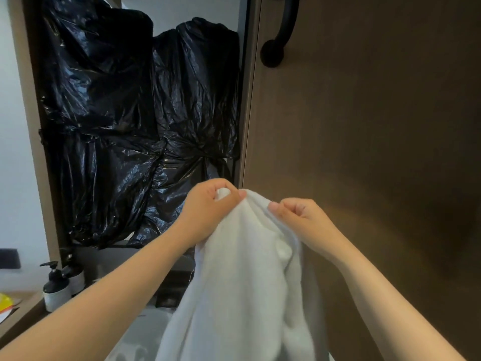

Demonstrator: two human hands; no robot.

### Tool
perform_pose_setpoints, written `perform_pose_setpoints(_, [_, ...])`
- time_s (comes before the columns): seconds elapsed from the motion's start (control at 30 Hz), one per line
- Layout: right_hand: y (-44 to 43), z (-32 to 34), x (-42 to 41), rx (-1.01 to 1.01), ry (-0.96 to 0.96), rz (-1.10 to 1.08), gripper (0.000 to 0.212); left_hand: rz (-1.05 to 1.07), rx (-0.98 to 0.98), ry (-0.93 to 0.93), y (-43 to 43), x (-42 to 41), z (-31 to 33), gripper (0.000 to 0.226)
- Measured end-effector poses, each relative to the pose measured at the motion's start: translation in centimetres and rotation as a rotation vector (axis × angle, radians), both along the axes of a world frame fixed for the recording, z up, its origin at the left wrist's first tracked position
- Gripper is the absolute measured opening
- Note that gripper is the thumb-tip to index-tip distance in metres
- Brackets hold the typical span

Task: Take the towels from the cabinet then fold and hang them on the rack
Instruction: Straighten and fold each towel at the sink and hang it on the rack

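A white towel hangs in the near centre of the view, held up by its top edge in front of a brown cabinet door. The left hand grips a bunched corner of the cloth, with the fingers curled round it and a fold of white showing inside the fist. The right hand pinches the same top edge just beside it, thumb against curled fingers. The two hands are close together, and the towel falls from them in loose folds to the bottom edge of the view.

The cabinet door fills the right side, and a black handle is fixed near its top left edge. To the left, further back, crinkled black plastic bags cover a tall framed panel; what lies behind them cannot be seen. At the lower left, two pump bottles with black tops stand close together on a brown counter, and a yellow item shows at the left edge. A dark, boxy object sits below the bags, possibly a tap fitting.
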State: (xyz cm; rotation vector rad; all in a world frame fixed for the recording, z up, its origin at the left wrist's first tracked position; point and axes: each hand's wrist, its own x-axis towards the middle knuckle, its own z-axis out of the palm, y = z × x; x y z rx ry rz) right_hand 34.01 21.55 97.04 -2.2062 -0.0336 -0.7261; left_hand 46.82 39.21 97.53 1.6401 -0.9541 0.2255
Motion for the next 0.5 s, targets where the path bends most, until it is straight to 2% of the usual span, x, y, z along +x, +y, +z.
perform_pose_setpoints(0.1, [-0.1, -1.4, -0.4, 0.068, 0.046, -0.002, 0.048, 0.17, -0.069, -0.113, -0.2, 0.8, 0.0, 0.019])
perform_pose_setpoints(0.2, [-0.2, -2.1, -0.7, 0.104, 0.068, 0.013, 0.05, 0.23, -0.029, -0.228, -0.2, 1.2, -0.2, 0.018])
perform_pose_setpoints(0.27, [-0.4, -2.5, -0.7, 0.124, 0.08, 0.021, 0.058, 0.254, -0.015, -0.29, -0.4, 1.4, -0.3, 0.018])
perform_pose_setpoints(0.37, [-0.3, -3.0, -0.5, 0.168, 0.067, 0.001, 0.063, 0.272, 0.005, -0.324, -0.6, 1.8, -0.4, 0.017])
perform_pose_setpoints(0.5, [-0.7, -2.9, -0.7, 0.157, 0.09, -0.001, 0.054, 0.328, 0.019, -0.319, -0.8, 3.1, -0.7, 0.018])
